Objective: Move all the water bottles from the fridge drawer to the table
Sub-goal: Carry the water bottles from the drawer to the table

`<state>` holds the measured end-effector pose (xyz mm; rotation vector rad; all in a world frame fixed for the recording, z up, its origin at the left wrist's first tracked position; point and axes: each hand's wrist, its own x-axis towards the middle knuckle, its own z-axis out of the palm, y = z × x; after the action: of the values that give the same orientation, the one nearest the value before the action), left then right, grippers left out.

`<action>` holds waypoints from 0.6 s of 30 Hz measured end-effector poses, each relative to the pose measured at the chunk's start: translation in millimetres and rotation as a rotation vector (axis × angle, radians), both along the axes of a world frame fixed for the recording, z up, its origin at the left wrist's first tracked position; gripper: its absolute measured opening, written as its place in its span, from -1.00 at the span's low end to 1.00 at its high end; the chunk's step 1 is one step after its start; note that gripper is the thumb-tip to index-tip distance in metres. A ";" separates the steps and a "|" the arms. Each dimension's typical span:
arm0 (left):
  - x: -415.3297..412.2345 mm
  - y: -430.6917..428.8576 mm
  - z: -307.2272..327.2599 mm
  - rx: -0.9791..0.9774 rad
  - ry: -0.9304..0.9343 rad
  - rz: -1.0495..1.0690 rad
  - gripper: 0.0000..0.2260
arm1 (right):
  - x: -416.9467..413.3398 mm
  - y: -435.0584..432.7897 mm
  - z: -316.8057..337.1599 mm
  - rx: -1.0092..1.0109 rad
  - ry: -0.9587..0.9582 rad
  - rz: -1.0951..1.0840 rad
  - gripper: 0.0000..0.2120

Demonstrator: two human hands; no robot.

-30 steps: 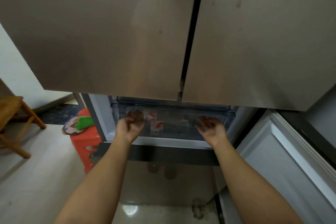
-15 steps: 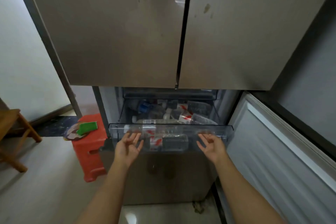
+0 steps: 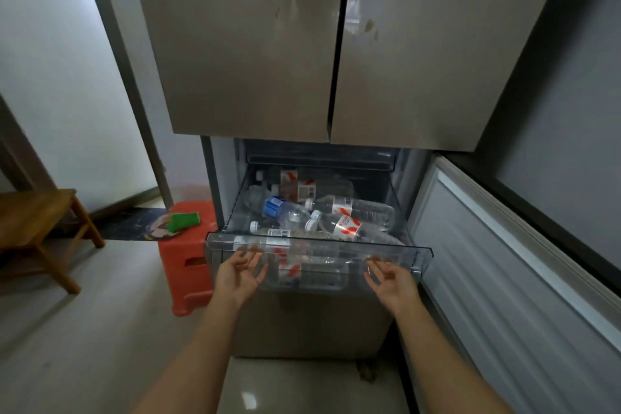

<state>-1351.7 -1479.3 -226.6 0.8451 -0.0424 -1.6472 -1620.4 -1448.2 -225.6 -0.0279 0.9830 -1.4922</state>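
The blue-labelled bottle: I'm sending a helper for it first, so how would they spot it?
Under the closed steel fridge doors, the clear plastic drawer stands pulled out, full of clear water bottles lying down. Look left of centre: one bottle has a blue label; its neighbours' labels are red and white.

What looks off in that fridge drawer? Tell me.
The water bottles lie jumbled on their sides in the clear drawer, pointing different ways and piled on one another. One bottle with a blue label differs from the red-labelled rest. Nothing looks spilled or broken.
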 end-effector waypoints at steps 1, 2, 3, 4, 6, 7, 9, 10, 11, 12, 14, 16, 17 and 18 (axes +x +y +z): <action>0.1 4.3 1.6 0.006 0.001 0.008 -0.67 | -0.5 3.7 0.5 0.010 -0.004 -0.003 -0.69; 0.1 10.6 1.8 0.002 0.001 0.007 -0.67 | -0.3 8.6 -0.5 0.017 -0.005 -0.001 -0.69; -0.1 13.5 3.0 -0.009 0.000 0.005 -0.67 | 0.3 9.9 0.8 0.011 -0.007 0.003 -0.69; -1.5 18.8 2.8 -0.011 0.004 0.006 -0.67 | -0.2 13.7 -0.5 0.011 -0.017 -0.001 -0.68; -5.2 25.4 3.8 -0.001 0.006 0.011 -0.67 | -3.3 16.8 -1.4 0.012 -0.020 -0.007 -0.67; -6.7 27.0 4.4 0.007 -0.002 0.010 -0.68 | -3.8 17.5 -1.8 0.013 -0.018 -0.004 -0.67; -8.0 28.7 3.6 0.021 -0.028 0.013 -0.70 | -4.4 17.7 -3.9 0.015 -0.017 -0.004 -0.65; -7.6 28.9 3.2 0.022 -0.037 0.013 -0.70 | -4.7 17.5 -5.0 0.014 -0.014 -0.004 -0.64; -6.8 28.6 1.9 0.018 -0.046 0.010 -0.69 | -4.6 17.6 -5.2 0.011 -0.011 -0.003 -0.64; -6.2 28.9 1.2 0.008 -0.045 0.012 -0.69 | -4.5 17.9 -4.8 0.011 -0.001 -0.004 -0.64; -5.3 28.4 -0.9 -0.007 -0.041 0.017 -0.69 | -6.0 16.2 -4.3 0.025 0.034 0.006 -0.67; -4.5 25.6 -1.9 -0.009 -0.080 0.001 -0.72 | -8.3 12.4 -2.1 0.059 0.104 0.047 -0.72; -3.3 23.3 -1.3 0.005 -0.129 -0.018 -0.75 | -10.5 10.4 -0.7 0.088 0.150 0.073 -0.75; -2.0 20.4 1.5 0.024 -0.188 -0.048 -0.77 | -13.3 8.0 2.5 0.123 0.216 0.112 -0.78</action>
<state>-1353.7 -1458.9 -225.2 1.0222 -0.1756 -1.6110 -1633.8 -1440.2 -223.1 -0.1557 1.2257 -1.3430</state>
